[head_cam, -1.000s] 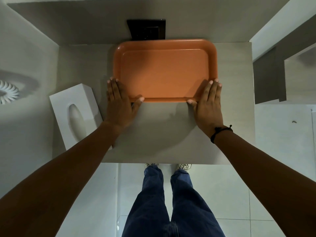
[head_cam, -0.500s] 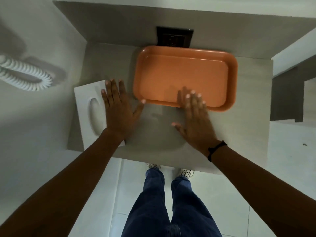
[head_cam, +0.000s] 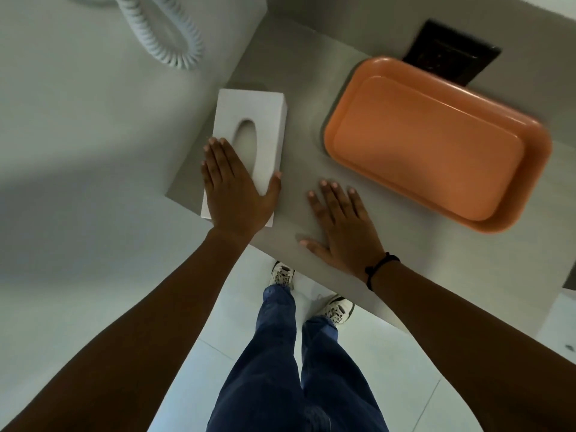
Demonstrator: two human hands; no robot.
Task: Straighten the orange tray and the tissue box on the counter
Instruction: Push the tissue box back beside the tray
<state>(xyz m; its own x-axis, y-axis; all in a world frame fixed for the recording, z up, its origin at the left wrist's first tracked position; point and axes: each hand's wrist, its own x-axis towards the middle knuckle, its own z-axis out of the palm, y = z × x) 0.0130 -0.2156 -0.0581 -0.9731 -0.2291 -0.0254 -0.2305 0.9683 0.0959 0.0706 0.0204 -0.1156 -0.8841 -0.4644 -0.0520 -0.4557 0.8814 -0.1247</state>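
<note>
The white tissue box [head_cam: 268, 120] with its oval slot lies at the left end of the grey counter [head_cam: 302, 157], its near end hanging a little past the counter's front edge. My left hand [head_cam: 237, 194] lies across that near end, with the fingers at the left edge and the thumb against the right side. The orange tray [head_cam: 430, 141] sits empty at the right, against the back wall. My right hand [head_cam: 343, 226] rests flat on the bare counter between box and tray, fingers spread, touching neither.
A black wall socket [head_cam: 452, 54] sits behind the tray's far edge. A white coiled cord [head_cam: 165, 35] hangs on the left wall above the box. The wall bounds the counter on the left. My legs and shoes [head_cam: 338, 308] stand at the counter's front edge.
Both hands have left the tray. My left hand moved left onto the tissue box, my right hand slid down onto the bare counter, and my view swung left and tilted.
</note>
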